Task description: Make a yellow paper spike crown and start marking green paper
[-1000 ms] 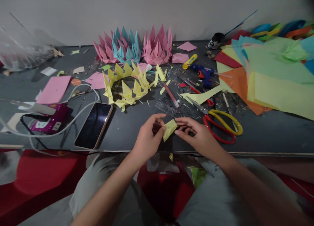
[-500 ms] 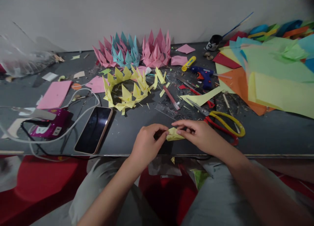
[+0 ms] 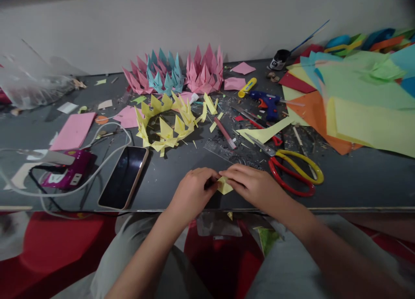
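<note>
Paper piece [image 3: 226, 187], pale yellow and folded, sits at the front edge of the dark tabletop [image 3: 162, 186], between the two hands, which meet over it. The left hand [image 3: 194, 191] pinches its left side between thumb and forefinger. The right hand [image 3: 256, 184] lays its fingers across the top; its thumb is hidden, so its grip cannot be told.

Containers: a small black jar [image 3: 279, 61] stands at the back right; a thin blue stick [image 3: 309, 37] slants up from its mouth. Interior level not visible. A clear plastic bag [image 3: 35, 85] lies at the far left; its contents are too blurred to identify. A purple socket block [image 3: 78, 178], front left, carries a white plug [image 3: 48, 158].
</note>
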A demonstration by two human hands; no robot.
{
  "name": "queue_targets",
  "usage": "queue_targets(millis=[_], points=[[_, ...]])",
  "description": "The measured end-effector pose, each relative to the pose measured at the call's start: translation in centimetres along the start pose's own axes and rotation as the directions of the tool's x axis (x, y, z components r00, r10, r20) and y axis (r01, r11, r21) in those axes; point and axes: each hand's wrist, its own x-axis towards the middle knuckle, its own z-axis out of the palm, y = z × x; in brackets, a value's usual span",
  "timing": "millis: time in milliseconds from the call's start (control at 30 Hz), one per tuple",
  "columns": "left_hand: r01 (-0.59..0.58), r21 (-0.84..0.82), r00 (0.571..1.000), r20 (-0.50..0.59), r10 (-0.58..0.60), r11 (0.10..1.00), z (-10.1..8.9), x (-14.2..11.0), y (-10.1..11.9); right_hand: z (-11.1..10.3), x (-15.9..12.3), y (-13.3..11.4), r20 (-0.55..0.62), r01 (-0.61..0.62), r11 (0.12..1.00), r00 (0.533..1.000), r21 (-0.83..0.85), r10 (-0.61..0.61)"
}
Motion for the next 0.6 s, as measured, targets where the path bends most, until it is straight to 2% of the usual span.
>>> queue_targets(millis=[133, 300, 467, 600], points=[[-0.008, 0.053, 1.0, -0.009, 0.008, 0.999, -0.2, 0.0, 0.0, 0.9, 0.0, 0.2, -0.097, 0.031, 0.999, 0.995, -0.021, -0.032], [-0.126, 0.079, 0.992, 0.038, 0.124, 0.989, -0.8, 0.1, -0.4, 0.8, -0.1, 0.3, -0.128, 0.079, 0.996, 0.988, -0.045, -0.084], [-0.237, 0.139, 0.971, 0.054, 0.232, 0.961, -0.9, -0.2, -1.1, 0.2, -0.3, 0.3, -0.116, 0.171, 0.975, 0.975, -0.14, -0.188], [-0.272, 0.2, 0.962, 0.049, 0.268, 0.941, -0.9, -0.3, -1.0, 0.0, -0.5, 0.6, -0.093, 0.224, 0.955, 0.965, -0.194, -0.245]])
